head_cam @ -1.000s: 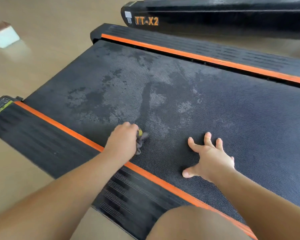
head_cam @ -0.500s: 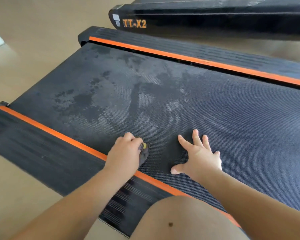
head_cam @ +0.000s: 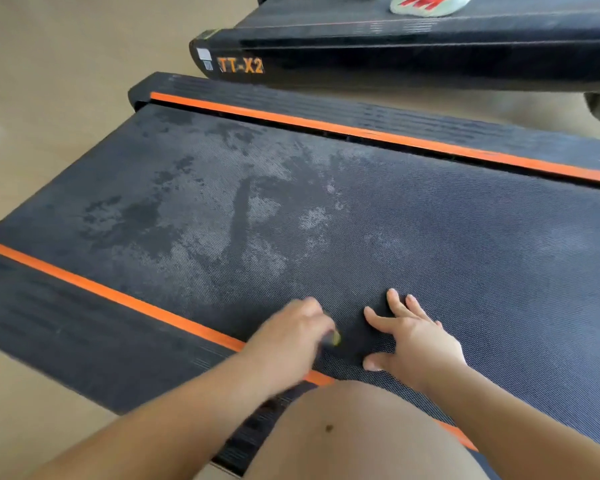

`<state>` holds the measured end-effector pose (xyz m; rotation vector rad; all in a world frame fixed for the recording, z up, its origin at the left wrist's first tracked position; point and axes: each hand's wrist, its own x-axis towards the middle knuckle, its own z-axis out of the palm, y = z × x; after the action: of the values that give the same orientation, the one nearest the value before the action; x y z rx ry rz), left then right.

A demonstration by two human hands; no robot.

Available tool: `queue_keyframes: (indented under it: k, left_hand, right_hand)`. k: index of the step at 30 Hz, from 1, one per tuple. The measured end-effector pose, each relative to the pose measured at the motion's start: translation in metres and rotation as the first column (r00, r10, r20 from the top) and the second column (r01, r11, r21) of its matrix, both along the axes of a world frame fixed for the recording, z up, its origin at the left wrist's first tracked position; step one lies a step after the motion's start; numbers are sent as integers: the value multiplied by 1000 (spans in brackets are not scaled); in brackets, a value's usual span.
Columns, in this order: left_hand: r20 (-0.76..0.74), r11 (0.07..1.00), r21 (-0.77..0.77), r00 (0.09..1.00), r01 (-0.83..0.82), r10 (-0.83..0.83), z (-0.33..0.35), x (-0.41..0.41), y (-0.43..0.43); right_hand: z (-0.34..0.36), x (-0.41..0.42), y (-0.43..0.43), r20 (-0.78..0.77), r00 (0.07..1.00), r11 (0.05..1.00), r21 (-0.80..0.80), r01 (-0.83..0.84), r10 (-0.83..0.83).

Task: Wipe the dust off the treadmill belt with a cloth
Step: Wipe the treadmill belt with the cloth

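Note:
The dark textured treadmill belt [head_cam: 413, 244] fills the view, with pale dust patches over its left and middle part. My left hand [head_cam: 288, 337] is blurred with motion near the belt's near edge and grips a small dark cloth [head_cam: 333, 338] with a yellow bit showing; most of the cloth is hidden under the hand. My right hand [head_cam: 416, 337] lies flat on the belt just right of it, fingers spread and straight.
Orange-striped side rails run along the near side [head_cam: 118, 299] and far side [head_cam: 361, 133] of the belt. A second black treadmill marked TT-X2 [head_cam: 395, 53] stands behind, with a pale shoe [head_cam: 430, 3] on it. My bare knee [head_cam: 354, 434] is at the bottom. Tan floor surrounds.
My left hand with the cloth has slid right along the belt's near edge, closer to my right hand. The right hand stays flat on the belt. The camera has shifted.

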<state>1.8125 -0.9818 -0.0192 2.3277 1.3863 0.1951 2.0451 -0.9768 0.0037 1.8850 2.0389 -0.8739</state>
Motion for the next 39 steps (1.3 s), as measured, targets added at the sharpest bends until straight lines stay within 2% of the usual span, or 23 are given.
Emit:
queue_keyframes:
  k: [2, 4, 5, 7, 10, 11, 12, 14, 16, 18, 23, 27, 29, 33, 36, 39]
  left_hand:
    - [-46, 974, 122, 979, -191, 198, 0, -39, 19]
    - [15, 901, 133, 910, -413, 415, -1, -53, 22]
    - [44, 880, 124, 888, -459, 457, -2, -43, 18]
    - [41, 910, 92, 915, -405, 402, -5, 4, 1]
    - [-39, 975, -158, 988, -154, 149, 2, 59, -18]
    - [-2, 974, -204, 995, -101, 103, 5, 59, -15]
    - [68, 980, -181, 993, -81, 95, 6, 49, -8]
    - [109, 983, -20, 977, -182, 183, 7, 16, 8]
    - [77, 918, 159, 931, -364, 356, 13, -24, 32]
    - [56, 873, 204, 896, -442, 441, 22, -51, 50]
    - [56, 961, 54, 962, -271, 268, 13, -53, 34]
    - [96, 957, 55, 956, -284, 278, 5, -62, 41]
    - [69, 959, 72, 960, -276, 271, 5, -65, 53]
    - [-24, 946, -8, 946, -324, 324, 10, -58, 70]
    - [-104, 949, -48, 947, -311, 305, 11, -55, 75]
    - [-94, 949, -125, 956, -290, 279, 13, -60, 84]
  right_hand:
    - [-2, 0, -1, -7, 1000, 1000, 4, 2, -2]
    - [-2, -1, -1, -12, 1000, 1000, 4, 11, -11]
    - [-2, -1, 0, -14, 1000, 1000, -3, 18, -18]
    - [-1, -2, 2, -14, 1000, 1000, -17, 21, -22]
    - [-3, -1, 1, 2, 1000, 1000, 4, 8, -8]
    - [-2, -1, 0, 8, 1000, 1000, 4, 2, -2]
    - [-1, -1, 0, 12, 1000, 1000, -1, 0, 0]
    - [2, -2, 1, 16, 1000, 1000, -25, 0, 1]
    - [3, -5, 4, 26, 1000, 999, -48, 9, -7]
    - [3, -8, 9, 51, 999, 998, -60, 21, -18]
    - [5, -16, 17, 130, 992, 998, -61, 6, 2]
    - [5, -16, 15, 142, 990, 997, -72, -1, 11]
    - [11, -17, 16, 147, 989, 995, -99, -12, 26]
    - [37, -19, 25, 174, 983, 992, -124, -36, 57]
    - [46, -17, 31, 160, 985, 997, 27, -71, 66]
    - [41, -27, 42, 44, 990, 979, 151, -141, 135]
